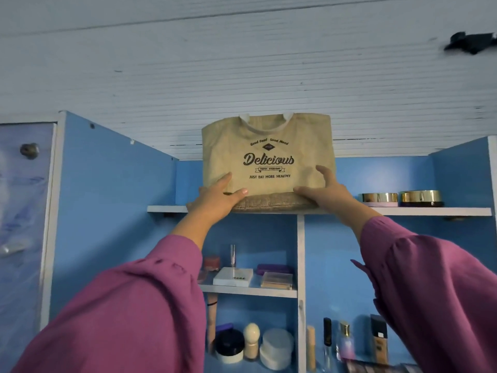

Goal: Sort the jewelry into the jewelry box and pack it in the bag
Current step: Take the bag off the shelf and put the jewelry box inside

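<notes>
A: Far left, cupboard door (pixel 25 211) cut off at the frame edge, glossy and hard to read. Round knob (pixel 29 150) just visible.

B: Left hand (pixel 215 197) up on the top shelf (pixel 430 211), thumb apart from the fingers, fingers straight and laid flat on the lower left front of the bag (pixel 266 157). Palm side hidden.

A: Bag upright at the middle of that shelf, tan fabric, darker woven base, white handles, "Delicious" printed in dark script. Inside out of sight.

B: Right hand (pixel 322 189) against the bag's lower right, thumb along the base, fingers spread and lightly bent, tips touching the cloth.

A: Further right, two gold tins (pixel 400 197) on the same shelf, well apart from the bag. Cosmetics (pixel 252 343) on the lower shelves, labels too blurred to read.
</notes>
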Motion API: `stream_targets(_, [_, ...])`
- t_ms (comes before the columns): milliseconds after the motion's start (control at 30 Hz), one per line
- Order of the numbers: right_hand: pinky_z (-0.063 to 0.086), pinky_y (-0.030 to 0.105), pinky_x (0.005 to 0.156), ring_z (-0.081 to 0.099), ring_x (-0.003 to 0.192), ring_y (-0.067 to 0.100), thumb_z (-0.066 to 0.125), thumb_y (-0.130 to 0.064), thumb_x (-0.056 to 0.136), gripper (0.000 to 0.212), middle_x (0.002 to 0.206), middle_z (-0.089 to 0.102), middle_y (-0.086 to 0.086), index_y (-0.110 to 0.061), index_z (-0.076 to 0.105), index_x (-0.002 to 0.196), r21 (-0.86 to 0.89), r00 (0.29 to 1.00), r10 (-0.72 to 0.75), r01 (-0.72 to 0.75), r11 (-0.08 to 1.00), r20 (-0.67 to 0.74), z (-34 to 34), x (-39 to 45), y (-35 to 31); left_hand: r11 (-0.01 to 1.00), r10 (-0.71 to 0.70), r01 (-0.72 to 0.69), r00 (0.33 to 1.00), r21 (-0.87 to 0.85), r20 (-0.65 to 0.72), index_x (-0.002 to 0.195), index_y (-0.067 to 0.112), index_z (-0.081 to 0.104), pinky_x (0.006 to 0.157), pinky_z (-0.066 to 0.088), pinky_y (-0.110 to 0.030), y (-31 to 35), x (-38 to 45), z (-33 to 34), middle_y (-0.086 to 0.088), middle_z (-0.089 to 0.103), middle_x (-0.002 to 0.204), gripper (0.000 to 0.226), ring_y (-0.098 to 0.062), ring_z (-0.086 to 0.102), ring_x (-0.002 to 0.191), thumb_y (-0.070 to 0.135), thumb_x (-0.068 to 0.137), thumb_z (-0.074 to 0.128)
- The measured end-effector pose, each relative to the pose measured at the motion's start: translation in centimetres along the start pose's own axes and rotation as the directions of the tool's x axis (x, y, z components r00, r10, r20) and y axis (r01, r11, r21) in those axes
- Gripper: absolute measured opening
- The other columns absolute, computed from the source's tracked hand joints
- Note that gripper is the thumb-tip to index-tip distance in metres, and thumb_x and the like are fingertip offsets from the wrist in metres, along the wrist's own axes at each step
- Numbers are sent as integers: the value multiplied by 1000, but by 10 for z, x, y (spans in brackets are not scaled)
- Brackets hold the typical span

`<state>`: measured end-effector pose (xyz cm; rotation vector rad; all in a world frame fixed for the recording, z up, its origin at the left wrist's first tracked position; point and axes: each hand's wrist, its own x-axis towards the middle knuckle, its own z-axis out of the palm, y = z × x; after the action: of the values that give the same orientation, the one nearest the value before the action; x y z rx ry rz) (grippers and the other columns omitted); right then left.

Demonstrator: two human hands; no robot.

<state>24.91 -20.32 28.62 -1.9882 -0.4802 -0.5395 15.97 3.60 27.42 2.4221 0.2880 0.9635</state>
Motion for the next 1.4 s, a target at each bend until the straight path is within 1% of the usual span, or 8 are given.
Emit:
stream_targets(100, [43,43,99,48,117,33,68,-64,70,87,134,42,15,-42,25,142,-49,1000,15,-15,999,0,4,2,0,999,-7,8,999,34,-31,143,50,24,110,26,-53,-3,3,4,-3,31,152,76,-29,34,136,80,76,43])
stream_targets(233, [42,43,101,46,120,34,66,-66,71,85,135,37,16,-40,27,142,-109,1000,18,-20,994,-19,5,-1,-1,1000,4,-3,998,25,-59,144,42,31,110,26,-53,-4,1,5,-1,34,151,76,-28,38,134,76,78,48])
stream_targets(433, [39,40,103,44,122,33,70,-59,72,84,136,35,14,-37,30,142,-62,999,-26,24,998,-32,2,-14,-1,991,21,-22,1000,-130,-9,145,37,33,111,29,-49,-4,-8,-1,2,36,150,107,-21,40,133,86,51,49])
stream_targets(633, [42,34,94,46,119,31,74,-53,72,83,134,35,12,-35,32,141,-12,996,-72,72,997,-47,-2,-32,-5,981,70,-78,996,-175,-54,147,28,33,111,33,-43,-2,-24,-7,-2,32,151,87,-22,40,133,62,74,67])
stream_targets(767, [41,33,92,46,118,29,75,-50,73,84,134,35,10,-34,32,142,26,992,-112,113,993,-60,-7,-47,-7,975,85,-103,991,-195,-99,147,28,34,112,31,-40,-1,-39,-12,-3,28,152,84,-23,35,136,56,76,70])
stream_targets(933, [41,28,83,46,109,23,75,-49,73,82,129,36,7,-35,33,141,65,982,-164,170,983,-88,-13,-69,-12,969,109,-135,985,-205,-137,146,31,35,113,29,-39,2,-63,-26,-2,30,152,82,-21,35,136,54,76,71])
stream_targets(1200, [44,39,100,45,115,22,75,-46,73,77,128,37,3,-37,36,139,125,971,-219,230,965,-93,-27,-117,-18,960,145,-189,967,-206,-210,146,30,36,109,25,-29,3,-121,-47,2,30,150,79,-15,34,136,47,78,72])
stream_targets(1400, [39,31,100,41,118,17,75,-43,75,78,136,34,2,-36,36,142,170,972,-216,228,959,-88,-26,-165,-11,969,147,-183,967,-167,-207,145,30,38,109,31,-33,-9,-161,-55,2,38,142,81,-16,39,132,51,74,73])
